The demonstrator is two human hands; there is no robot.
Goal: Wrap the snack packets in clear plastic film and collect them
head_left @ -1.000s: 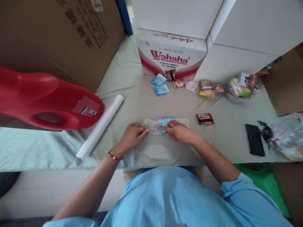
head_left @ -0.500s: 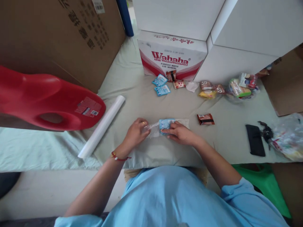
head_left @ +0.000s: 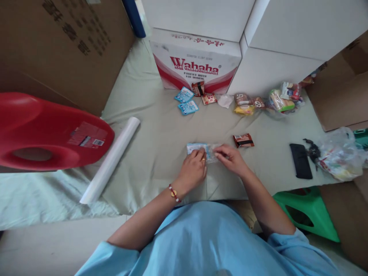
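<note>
On the cloth-covered table a blue packet lies in front of the person; the left hand rests on it, fingers loosely extended without gripping, while the right hand pinches clear wrap between closed fingers at the packet's right end
</note>
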